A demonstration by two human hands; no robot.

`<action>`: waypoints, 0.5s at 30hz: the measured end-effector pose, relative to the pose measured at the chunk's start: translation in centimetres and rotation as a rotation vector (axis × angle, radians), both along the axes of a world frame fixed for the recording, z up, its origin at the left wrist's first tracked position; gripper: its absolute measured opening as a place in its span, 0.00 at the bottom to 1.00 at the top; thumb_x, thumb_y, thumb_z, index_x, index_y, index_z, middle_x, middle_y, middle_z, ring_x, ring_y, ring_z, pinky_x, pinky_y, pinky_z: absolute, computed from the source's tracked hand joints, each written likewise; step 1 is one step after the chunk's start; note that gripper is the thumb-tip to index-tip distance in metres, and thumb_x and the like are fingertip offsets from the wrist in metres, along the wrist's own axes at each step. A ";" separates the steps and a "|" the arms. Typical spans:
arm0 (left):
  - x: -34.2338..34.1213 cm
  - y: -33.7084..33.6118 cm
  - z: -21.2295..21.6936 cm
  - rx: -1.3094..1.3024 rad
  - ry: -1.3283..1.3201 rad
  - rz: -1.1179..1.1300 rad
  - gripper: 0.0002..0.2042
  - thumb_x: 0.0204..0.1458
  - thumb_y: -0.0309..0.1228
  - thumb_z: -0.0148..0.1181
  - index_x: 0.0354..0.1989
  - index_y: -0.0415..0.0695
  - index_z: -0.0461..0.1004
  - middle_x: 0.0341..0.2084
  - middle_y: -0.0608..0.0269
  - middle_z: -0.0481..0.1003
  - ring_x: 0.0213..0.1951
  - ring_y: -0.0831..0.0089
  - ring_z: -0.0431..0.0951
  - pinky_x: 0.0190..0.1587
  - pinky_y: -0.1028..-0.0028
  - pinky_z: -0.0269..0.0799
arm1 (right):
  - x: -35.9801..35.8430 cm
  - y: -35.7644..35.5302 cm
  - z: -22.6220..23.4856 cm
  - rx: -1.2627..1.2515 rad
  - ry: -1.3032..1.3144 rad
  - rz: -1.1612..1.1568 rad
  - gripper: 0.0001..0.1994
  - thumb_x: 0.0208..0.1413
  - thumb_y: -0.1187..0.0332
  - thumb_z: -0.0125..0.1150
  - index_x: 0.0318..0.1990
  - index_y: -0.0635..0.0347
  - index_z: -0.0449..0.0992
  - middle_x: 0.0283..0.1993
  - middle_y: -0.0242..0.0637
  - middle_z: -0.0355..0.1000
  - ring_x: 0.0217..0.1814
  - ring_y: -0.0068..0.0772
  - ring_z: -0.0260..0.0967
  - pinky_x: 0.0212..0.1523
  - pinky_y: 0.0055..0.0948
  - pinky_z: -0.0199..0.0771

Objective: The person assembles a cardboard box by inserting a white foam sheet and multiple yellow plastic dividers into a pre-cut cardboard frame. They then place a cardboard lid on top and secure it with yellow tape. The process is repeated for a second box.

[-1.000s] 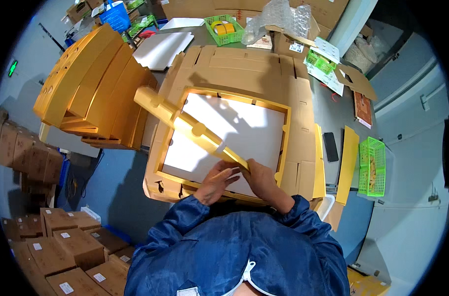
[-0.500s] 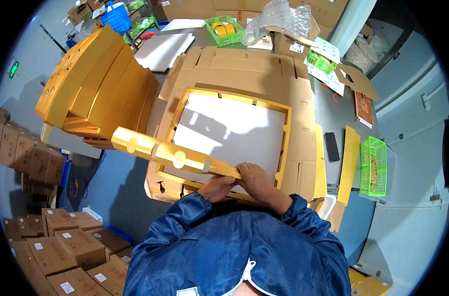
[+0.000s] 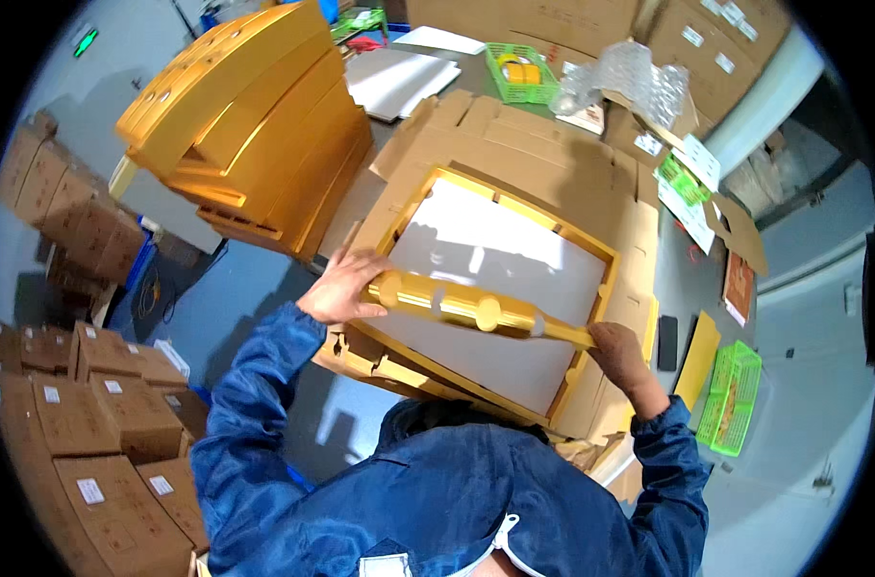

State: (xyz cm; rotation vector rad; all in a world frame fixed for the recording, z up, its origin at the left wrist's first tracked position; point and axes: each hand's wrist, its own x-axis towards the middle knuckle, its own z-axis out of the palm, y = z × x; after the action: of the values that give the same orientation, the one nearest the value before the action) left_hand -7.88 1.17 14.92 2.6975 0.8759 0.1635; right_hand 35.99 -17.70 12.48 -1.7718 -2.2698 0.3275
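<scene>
A long golden folded strip (image 3: 462, 305) with round tabs along it lies across the air above a shallow golden box tray (image 3: 606, 274). My right hand (image 3: 622, 356) is closed round its narrow right end. My left hand (image 3: 344, 288) takes the strip's left end between the fingers and the thumb, with the fingers partly spread. The tray has raised sides with notches and a white panel (image 3: 543, 250) as its floor. It rests on flattened brown cardboard (image 3: 534, 144).
A tall stack of golden box parts (image 3: 264, 135) stands at the left. To the right lie a black phone (image 3: 667, 343), a yellow strip (image 3: 697, 361) and a green basket (image 3: 731, 399). Tape rolls (image 3: 521, 73) and bubble wrap (image 3: 639, 77) are at the back; brown cartons (image 3: 120, 481) fill the lower left.
My left hand has left the strip's right end and moved to its left end. The strip has shifted right along with my right hand. The whole view has also turned and shifted.
</scene>
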 end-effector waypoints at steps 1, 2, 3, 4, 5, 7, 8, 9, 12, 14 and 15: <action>-0.2 0.5 0.0 -0.138 0.046 0.022 0.30 0.39 0.39 0.69 0.52 0.42 0.67 0.46 0.51 0.70 0.52 0.53 0.67 0.55 0.60 0.60 | 0.4 0.4 0.6 0.038 -0.026 0.050 0.11 0.43 0.71 0.63 0.34 0.58 0.68 0.31 0.42 0.72 0.36 0.48 0.70 0.36 0.41 0.70; -0.3 0.7 -0.2 -0.277 0.089 0.040 0.28 0.40 0.38 0.69 0.50 0.42 0.69 0.41 0.51 0.73 0.46 0.53 0.72 0.49 0.63 0.67 | 0.7 0.8 1.7 0.028 -0.033 0.091 0.15 0.40 0.72 0.65 0.38 0.59 0.70 0.33 0.42 0.72 0.38 0.48 0.70 0.41 0.40 0.69; -0.2 0.7 -0.9 -0.212 0.020 -0.047 0.21 0.44 0.36 0.65 0.47 0.40 0.71 0.34 0.50 0.74 0.36 0.52 0.75 0.39 0.64 0.71 | 0.8 1.4 2.5 0.045 -0.051 0.082 0.19 0.39 0.71 0.66 0.42 0.59 0.70 0.39 0.43 0.71 0.44 0.48 0.68 0.47 0.41 0.66; -0.5 0.7 -2.5 -0.212 -0.054 -0.041 0.14 0.50 0.35 0.59 0.42 0.41 0.72 0.31 0.49 0.74 0.35 0.50 0.74 0.38 0.62 0.71 | 0.7 2.3 3.1 0.066 -0.062 0.080 0.23 0.39 0.71 0.66 0.46 0.59 0.69 0.44 0.44 0.71 0.50 0.49 0.66 0.52 0.43 0.64; -0.6 0.8 -4.0 -0.218 -0.028 -0.004 0.12 0.51 0.36 0.57 0.39 0.41 0.72 0.30 0.49 0.73 0.34 0.50 0.74 0.37 0.61 0.70 | -0.2 2.9 3.8 0.026 -0.182 -0.006 0.33 0.39 0.68 0.69 0.57 0.58 0.64 0.59 0.46 0.62 0.63 0.50 0.56 0.64 0.47 0.51; 1.2 0.6 -5.6 -0.243 -0.037 0.035 0.10 0.54 0.37 0.54 0.35 0.43 0.72 0.28 0.49 0.73 0.34 0.49 0.74 0.36 0.59 0.70 | -4.0 4.7 5.7 -0.071 -0.061 -0.039 0.38 0.39 0.64 0.70 0.61 0.56 0.60 0.67 0.47 0.52 0.70 0.50 0.45 0.69 0.48 0.43; 2.3 0.1 -5.9 -0.253 -0.058 0.053 0.11 0.55 0.38 0.53 0.34 0.43 0.71 0.27 0.49 0.73 0.34 0.49 0.74 0.35 0.59 0.69 | -6.6 6.1 5.5 -0.101 0.069 0.017 0.40 0.39 0.62 0.71 0.62 0.57 0.59 0.67 0.47 0.50 0.71 0.50 0.43 0.69 0.48 0.41; 4.0 -0.7 -3.9 -0.308 -0.016 0.061 0.12 0.55 0.39 0.52 0.34 0.41 0.72 0.30 0.47 0.75 0.36 0.48 0.74 0.39 0.57 0.69 | -8.9 7.3 4.1 0.011 0.147 0.213 0.39 0.39 0.62 0.71 0.61 0.59 0.60 0.67 0.47 0.51 0.70 0.50 0.45 0.69 0.49 0.42; 6.2 -0.5 -5.4 -0.159 0.017 -0.060 0.10 0.51 0.35 0.52 0.32 0.41 0.72 0.29 0.49 0.75 0.35 0.50 0.76 0.37 0.59 0.71 | -17.3 10.5 1.9 0.247 0.043 0.374 0.27 0.42 0.64 0.63 0.50 0.69 0.68 0.45 0.48 0.69 0.50 0.48 0.66 0.52 0.41 0.64; 5.4 0.6 -5.7 -0.086 -0.051 -0.069 0.09 0.50 0.33 0.52 0.32 0.40 0.72 0.28 0.50 0.75 0.33 0.51 0.76 0.36 0.60 0.72 | -19.9 12.3 -1.3 0.277 -0.012 0.301 0.19 0.44 0.67 0.59 0.44 0.68 0.70 0.35 0.42 0.67 0.40 0.42 0.67 0.43 0.36 0.66; 5.0 1.1 -5.9 -0.050 -0.087 -0.066 0.08 0.49 0.32 0.52 0.31 0.40 0.72 0.27 0.51 0.75 0.32 0.51 0.76 0.36 0.60 0.72 | -20.5 13.5 -1.5 0.289 0.027 0.307 0.17 0.44 0.67 0.58 0.42 0.67 0.70 0.33 0.41 0.66 0.38 0.41 0.66 0.41 0.35 0.65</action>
State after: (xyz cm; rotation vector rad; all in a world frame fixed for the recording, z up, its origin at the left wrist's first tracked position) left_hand -2.92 2.25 8.97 2.6470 0.7543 0.2398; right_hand 15.44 -4.19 11.02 -1.2756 -2.4246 0.0693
